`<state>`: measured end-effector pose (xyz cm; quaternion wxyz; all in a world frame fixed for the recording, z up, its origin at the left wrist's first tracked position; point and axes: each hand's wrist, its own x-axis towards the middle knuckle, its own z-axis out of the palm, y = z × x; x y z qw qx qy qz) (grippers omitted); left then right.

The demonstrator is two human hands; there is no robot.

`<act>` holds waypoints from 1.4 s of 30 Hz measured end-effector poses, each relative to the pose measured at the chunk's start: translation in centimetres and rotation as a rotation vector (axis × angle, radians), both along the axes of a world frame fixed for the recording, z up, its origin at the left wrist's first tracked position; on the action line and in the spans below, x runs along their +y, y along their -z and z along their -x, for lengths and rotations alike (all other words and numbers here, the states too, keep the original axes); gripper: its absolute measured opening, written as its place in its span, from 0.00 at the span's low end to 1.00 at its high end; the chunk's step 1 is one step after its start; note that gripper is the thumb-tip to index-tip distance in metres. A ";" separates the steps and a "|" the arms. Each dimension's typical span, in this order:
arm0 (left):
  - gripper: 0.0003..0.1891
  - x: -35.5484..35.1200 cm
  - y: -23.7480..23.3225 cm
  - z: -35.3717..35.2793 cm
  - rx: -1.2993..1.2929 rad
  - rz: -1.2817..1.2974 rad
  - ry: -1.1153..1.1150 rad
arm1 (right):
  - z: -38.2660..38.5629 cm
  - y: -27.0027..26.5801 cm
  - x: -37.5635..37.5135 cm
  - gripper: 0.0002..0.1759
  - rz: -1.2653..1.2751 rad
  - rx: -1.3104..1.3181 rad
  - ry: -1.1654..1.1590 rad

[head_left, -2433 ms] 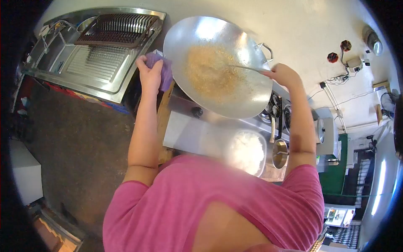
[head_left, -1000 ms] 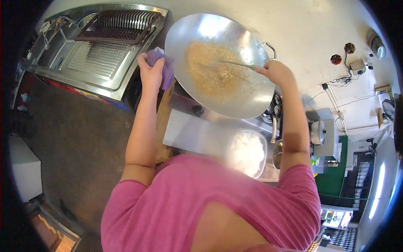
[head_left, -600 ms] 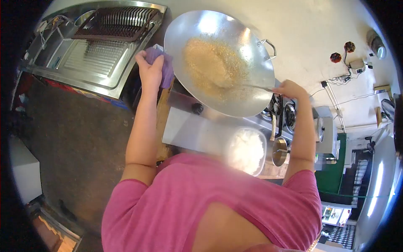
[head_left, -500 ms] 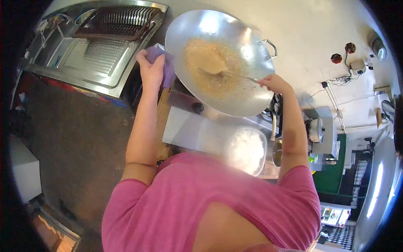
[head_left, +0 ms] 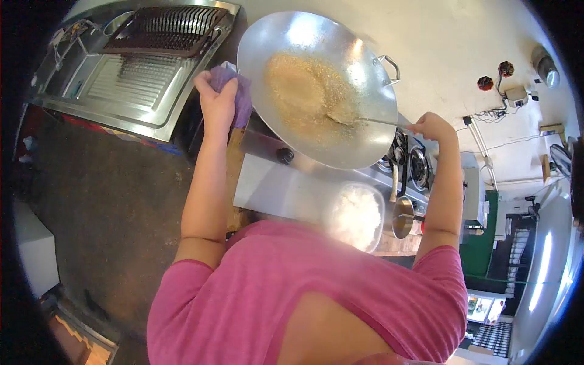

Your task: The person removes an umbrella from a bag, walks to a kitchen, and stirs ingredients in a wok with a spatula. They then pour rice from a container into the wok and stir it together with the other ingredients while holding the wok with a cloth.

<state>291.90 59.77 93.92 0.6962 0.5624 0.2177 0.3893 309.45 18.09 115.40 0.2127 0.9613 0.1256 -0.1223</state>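
A wide metal wok [head_left: 368,103] of golden-brown food [head_left: 298,91] is set on a stove [head_left: 420,169], near a steel sink [head_left: 128,88] and pale wall [head_left: 438,55]. Purple cloth [head_left: 243,102] at its edge is pinched by the left hand [head_left: 216,100]; a long utensil [head_left: 378,121] is clasped in the right hand's [head_left: 434,127] closed fingers.

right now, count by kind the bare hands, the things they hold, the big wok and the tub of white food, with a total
Bare hands: 2 (left hand, right hand)
Purple cloth: 1
Long-handled metal utensil: 1
Wok: 1
Tub: 1
Total: 6
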 end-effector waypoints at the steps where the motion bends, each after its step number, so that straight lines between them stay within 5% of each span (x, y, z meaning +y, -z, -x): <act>1: 0.30 0.0 0.2 0.0 0.000 0.003 -0.001 | -0.5 0.7 -0.5 0.21 -0.136 0.088 0.072; 3: 0.29 0.1 0.5 -0.3 0.036 -0.080 -0.063 | -1.2 2.6 -0.5 0.21 -0.271 0.175 0.144; 6: 0.30 -0.2 0.0 0.1 0.036 -0.031 -0.032 | -3.0 7.7 2.1 0.22 -0.568 0.237 -0.042; 8: 0.31 0.1 0.5 -0.2 0.044 -0.064 -0.044 | -5.0 9.7 4.2 0.23 -0.594 0.188 -0.013; 9: 0.31 0.2 0.8 -0.2 0.053 -0.097 -0.051 | -4.9 9.9 5.8 0.24 -0.504 0.014 -0.179; 10: 0.31 0.2 0.9 -0.2 0.054 -0.098 -0.045 | -4.2 9.5 7.2 0.26 -0.408 -0.159 -0.341; 14: 0.31 0.5 1.0 -0.3 0.036 -0.096 -0.041 | 1.3 1.8 9.5 0.27 -0.342 -0.291 -0.336; 21: 0.31 -0.1 -0.6 0.4 0.060 -0.085 -0.046 | 2.0 -2.5 -0.2 0.25 -0.052 0.093 0.037; 25: 0.31 0.2 0.4 -0.2 0.048 -0.083 -0.019 | 1.5 1.1 -1.0 0.26 -0.303 0.237 0.126; 30: 0.32 -0.1 -0.1 0.2 0.040 -0.066 -0.021 | -1.0 7.8 5.2 0.27 -0.502 0.226 -0.144; 32: 0.32 -0.4 -1.0 0.8 0.075 -0.097 -0.038 | -3.9 11.2 6.8 0.27 -0.419 -0.074 -0.223; 35: 0.33 0.2 -0.1 0.4 0.106 -0.133 -0.048 | 0.9 5.6 10.7 0.28 -0.359 -0.309 -0.311; 40: 0.33 -0.1 -0.1 0.4 0.094 -0.126 -0.056 | 3.4 -3.1 7.5 0.30 -0.095 -0.075 -0.019; 42: 0.32 -0.3 -1.2 1.0 0.089 -0.095 -0.030 | 3.3 -3.5 2.9 0.29 -0.121 -0.032 -0.125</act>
